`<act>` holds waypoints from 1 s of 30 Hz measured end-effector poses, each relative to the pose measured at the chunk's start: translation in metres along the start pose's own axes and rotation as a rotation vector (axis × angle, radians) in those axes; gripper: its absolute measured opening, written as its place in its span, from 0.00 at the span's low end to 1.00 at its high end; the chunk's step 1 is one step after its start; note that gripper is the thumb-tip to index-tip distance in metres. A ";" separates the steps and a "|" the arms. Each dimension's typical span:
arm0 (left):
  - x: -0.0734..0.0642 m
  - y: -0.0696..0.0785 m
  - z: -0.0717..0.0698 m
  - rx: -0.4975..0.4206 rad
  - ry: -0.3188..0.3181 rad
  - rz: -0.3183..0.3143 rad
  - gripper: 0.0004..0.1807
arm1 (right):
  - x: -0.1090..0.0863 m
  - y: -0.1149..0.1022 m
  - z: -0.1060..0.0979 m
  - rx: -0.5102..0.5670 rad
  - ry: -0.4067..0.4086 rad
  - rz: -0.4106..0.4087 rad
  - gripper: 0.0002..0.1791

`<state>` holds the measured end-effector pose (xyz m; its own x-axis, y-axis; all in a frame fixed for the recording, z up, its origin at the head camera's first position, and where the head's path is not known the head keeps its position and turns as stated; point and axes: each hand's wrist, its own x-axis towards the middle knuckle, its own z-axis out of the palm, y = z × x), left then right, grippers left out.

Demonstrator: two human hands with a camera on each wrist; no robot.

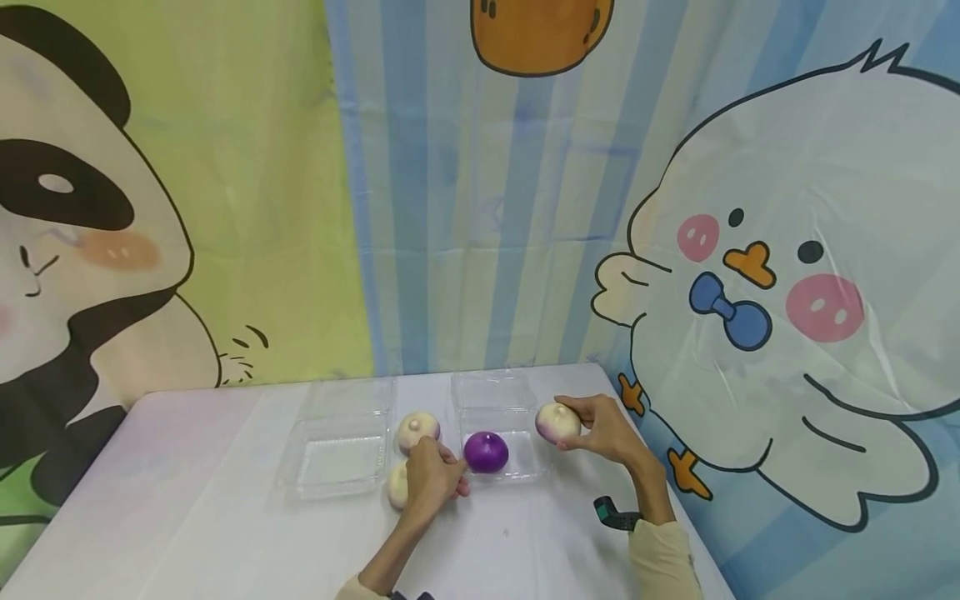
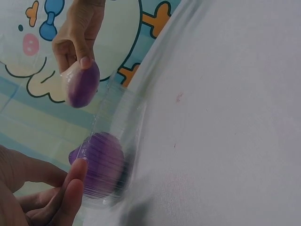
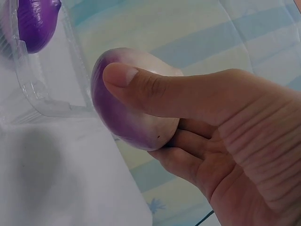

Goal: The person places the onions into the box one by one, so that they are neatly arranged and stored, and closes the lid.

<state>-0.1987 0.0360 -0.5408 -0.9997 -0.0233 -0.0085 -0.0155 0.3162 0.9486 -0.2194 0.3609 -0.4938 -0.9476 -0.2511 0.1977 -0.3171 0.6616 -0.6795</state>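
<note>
My right hand (image 1: 609, 429) grips a cream-and-purple onion (image 1: 558, 422) between thumb and fingers, raised just right of a clear plastic container (image 1: 528, 467). In the right wrist view the thumb presses across the purple side of that onion (image 3: 134, 127). A deep purple onion (image 1: 486, 452) sits inside the container, its pointed tip up. My left hand (image 1: 432, 477) is at the container's left edge; in the left wrist view its thumb and forefinger (image 2: 77, 172) come together on the rim. Behind the left hand are two more cream onions, one farther back (image 1: 417, 431) and one partly hidden (image 1: 397, 485).
Another clear container (image 1: 341, 471), its lid open, stands left of the onions. Both containers' lids lean back toward the far edge of the white table (image 1: 225, 500). Cartoon-printed curtains (image 1: 487, 208) hang behind and to the right.
</note>
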 end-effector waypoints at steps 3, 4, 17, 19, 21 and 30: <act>0.001 0.001 0.001 0.002 -0.001 -0.004 0.08 | 0.003 0.000 0.000 -0.010 -0.007 -0.013 0.45; 0.001 0.001 0.001 0.001 0.000 -0.004 0.08 | 0.004 0.000 0.000 -0.014 -0.007 -0.021 0.45; 0.004 0.002 -0.002 -0.003 0.013 -0.003 0.09 | 0.010 -0.008 -0.003 -0.026 -0.026 -0.030 0.44; 0.005 0.003 -0.003 -0.010 0.020 0.003 0.10 | 0.012 -0.010 -0.004 -0.024 -0.032 -0.042 0.44; 0.005 0.004 -0.003 -0.021 0.018 0.004 0.10 | 0.014 -0.011 -0.005 -0.031 -0.036 -0.042 0.44; 0.002 0.002 -0.003 -0.041 -0.005 -0.001 0.09 | 0.014 -0.019 -0.005 -0.053 -0.062 -0.021 0.44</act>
<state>-0.2010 0.0340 -0.5378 -0.9998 -0.0189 -0.0113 -0.0161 0.2775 0.9606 -0.2269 0.3483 -0.4749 -0.9369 -0.3076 0.1663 -0.3402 0.6919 -0.6368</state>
